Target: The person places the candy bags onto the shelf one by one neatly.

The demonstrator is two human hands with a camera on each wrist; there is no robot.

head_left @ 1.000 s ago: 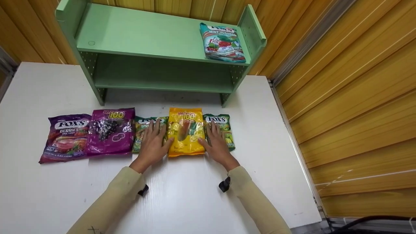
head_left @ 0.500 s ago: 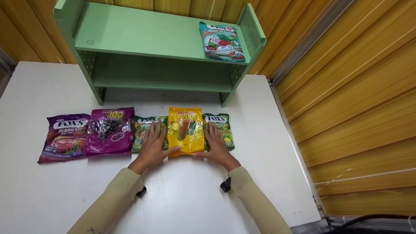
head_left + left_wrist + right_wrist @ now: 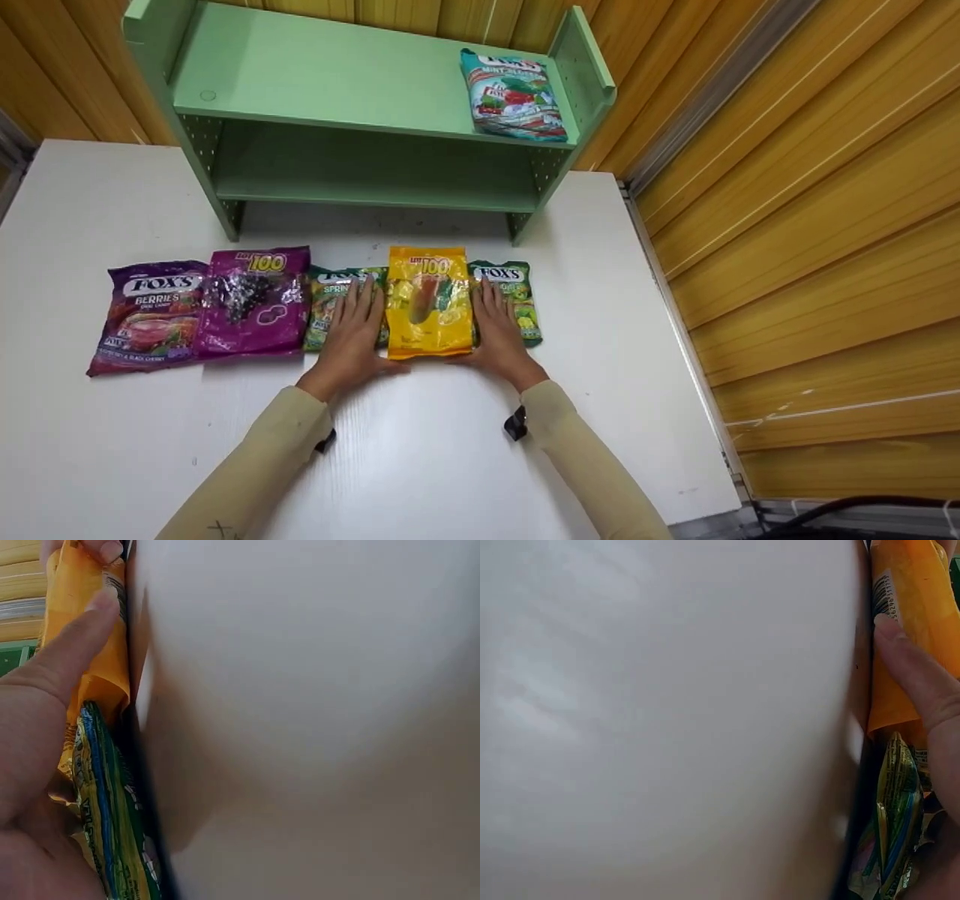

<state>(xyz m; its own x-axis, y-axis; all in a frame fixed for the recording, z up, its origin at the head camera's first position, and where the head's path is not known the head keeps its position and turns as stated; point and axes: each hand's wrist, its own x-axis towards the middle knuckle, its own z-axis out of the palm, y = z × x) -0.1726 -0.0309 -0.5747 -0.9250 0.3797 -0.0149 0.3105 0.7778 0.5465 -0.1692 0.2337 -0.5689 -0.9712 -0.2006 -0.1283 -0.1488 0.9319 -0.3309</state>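
A yellow LOT 100 candy bag [image 3: 429, 307] lies between my hands, its ends overlapping two green FOX'S candy bags. My left hand [image 3: 351, 341] rests with straight fingers on the left green bag [image 3: 322, 296], beside the yellow one. On the right green bag [image 3: 528, 315] lies my right hand [image 3: 501, 337], fingers also straight. Both thumbs reach inward along the yellow bag's near edge. In the left wrist view, the left thumb [image 3: 82, 637] touches the yellow bag [image 3: 105, 682]; the right wrist view shows the right thumb [image 3: 911, 660] by its barcode.
To the left lie a purple LOT 100 bag [image 3: 259, 330] and a FOX'S berries bag [image 3: 150, 322] on the white table [image 3: 420, 450]. Behind the row stands a green shelf [image 3: 322, 75] with a FOX'S mint bag [image 3: 517, 97] at its right end. A slatted wall [image 3: 817, 247] borders the right side.
Both thumbs have slid down from the yellow bag's sides to its near edge. The other fingers stay on the green bags, and the bags hardly move.
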